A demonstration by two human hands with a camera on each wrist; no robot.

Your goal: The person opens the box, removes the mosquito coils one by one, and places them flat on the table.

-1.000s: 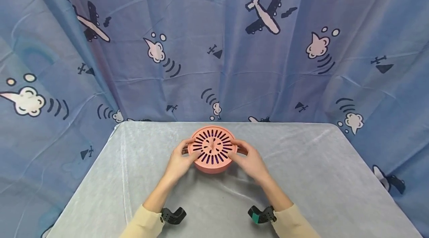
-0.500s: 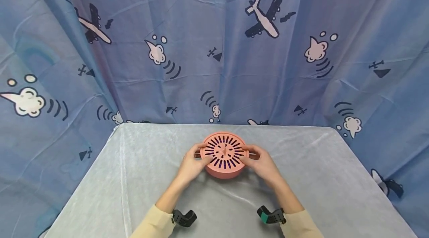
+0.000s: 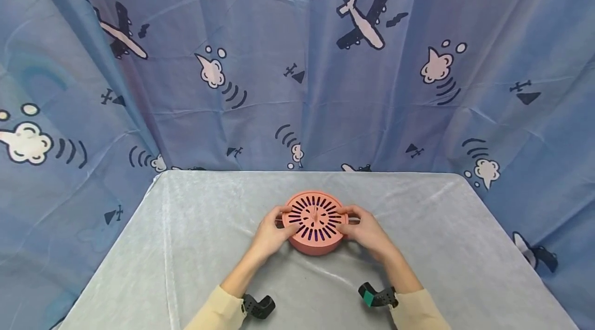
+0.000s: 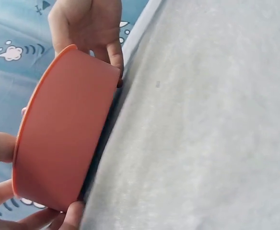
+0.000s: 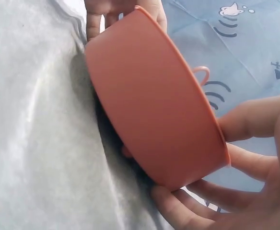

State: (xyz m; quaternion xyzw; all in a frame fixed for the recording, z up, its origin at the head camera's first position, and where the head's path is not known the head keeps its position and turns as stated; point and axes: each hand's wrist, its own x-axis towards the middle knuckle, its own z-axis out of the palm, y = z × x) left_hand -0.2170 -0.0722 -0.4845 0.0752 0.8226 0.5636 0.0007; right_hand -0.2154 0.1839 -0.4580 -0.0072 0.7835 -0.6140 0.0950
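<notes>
Far left: pale left sleeve (image 3: 217, 312), black strap-on device (image 3: 259, 307) at the wrist. Left hand (image 3: 271, 233) next: fingers gripping the near-left side of the pink round box (image 3: 315, 228), thumb over the rim, other fingers around the side. Left wrist view puts fingertips at the lower edge too. Same hold as a second ago.

Middle: the box is upright in the head view, slotted lid (image 3: 316, 215) facing up, between both hands, over the middle of the tabletop (image 3: 209, 252), nearer its far edge. Main change: box has gone rightward and a bit toward the person over the last second. Most of that came in the first half; since then only a slight shift. Curtain (image 3: 251, 51) print barely drifts, so it's not just head motion. Dark strip under the base in both wrist views; can't tell if it's touching the cloth or just off it. Small loop (image 5: 207, 74) sticks out from the top, right wrist view.

Right: right hand (image 3: 369, 230) mirrors the left, fingers gripping the right side, thumb on the rim, moved along with the box. Second device (image 3: 378, 297) with green patch, then right sleeve (image 3: 418, 310).

Judgement: two-handed repositioning, apparently slowing; lid looks seated, neither hand has let go, so the placing isn't finished.
</notes>
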